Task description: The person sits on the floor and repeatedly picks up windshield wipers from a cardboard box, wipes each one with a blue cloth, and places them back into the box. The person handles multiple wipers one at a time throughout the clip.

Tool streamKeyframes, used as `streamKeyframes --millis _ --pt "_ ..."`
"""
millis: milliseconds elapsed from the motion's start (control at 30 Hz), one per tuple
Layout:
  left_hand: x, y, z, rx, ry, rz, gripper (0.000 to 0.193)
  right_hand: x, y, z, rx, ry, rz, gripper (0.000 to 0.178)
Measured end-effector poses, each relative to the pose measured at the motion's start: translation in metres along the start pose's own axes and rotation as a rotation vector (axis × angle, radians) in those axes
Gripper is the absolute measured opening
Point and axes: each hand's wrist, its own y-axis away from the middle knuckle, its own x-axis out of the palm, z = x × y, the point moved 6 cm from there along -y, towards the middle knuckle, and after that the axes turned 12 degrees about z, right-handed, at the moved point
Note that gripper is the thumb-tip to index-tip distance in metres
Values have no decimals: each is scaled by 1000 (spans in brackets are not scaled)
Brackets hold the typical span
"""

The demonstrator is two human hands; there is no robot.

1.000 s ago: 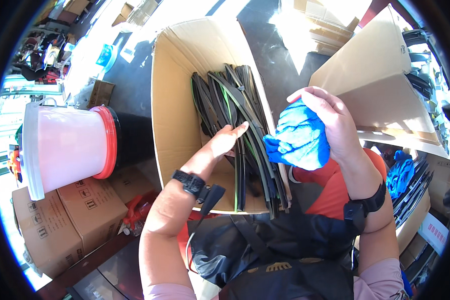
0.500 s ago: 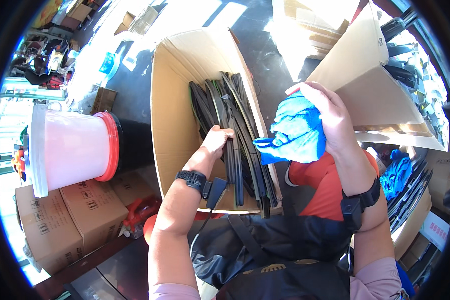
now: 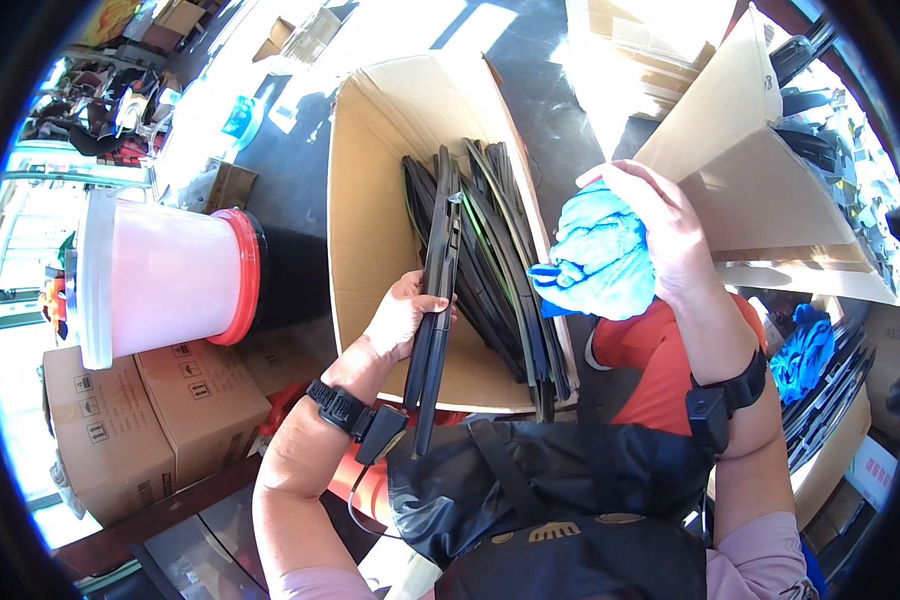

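Observation:
My left hand (image 3: pixel 407 312) is wrapped round black wiper blades (image 3: pixel 436 250), seemingly a pair side by side, raised at the left part of an open cardboard box (image 3: pixel 370 150). Their lower ends stick out over the box's near edge. More wiper blades (image 3: pixel 490 275) lean in a loose bundle inside that box, to the right of the held ones. A crumpled blue cloth (image 3: pixel 602 248) is gripped in my right hand (image 3: pixel 670 225), above the box's right edge and apart from the blades. My right fingertips are partly hidden by the cloth.
On the left, a white bucket (image 3: pixel 175 280) with a red rim lies sideways above sealed cartons (image 3: pixel 195 395). A large open carton (image 3: pixel 760 190) stands at right. Below it, another carton (image 3: pixel 835 430) holds dark blades and a second blue cloth (image 3: pixel 802 355).
My left hand has lifted the wiper blades out of the bundle, drawing them left and toward me. My right hand keeps the cloth at about the same place, turned slightly.

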Motion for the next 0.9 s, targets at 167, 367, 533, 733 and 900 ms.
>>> streamKeyframes --millis 167,367,533,733,900 --pt "-18 16 -6 -45 -271 -134 34 2 0 -2 7 -20 0 20" --pt "-68 16 -15 -266 -842 -395 51 -4 1 -5 32 39 -17 22" --pt "-104 0 6 -439 -1210 -376 67 5 0 -1 16 85 -8 24" --pt "-90 -27 0 -662 -1459 -246 77 -1 -1 -11 55 74 -17 22" --pt "-43 -40 -15 -624 -1720 -37 69 -3 -1 -6 53 65 -18 23"
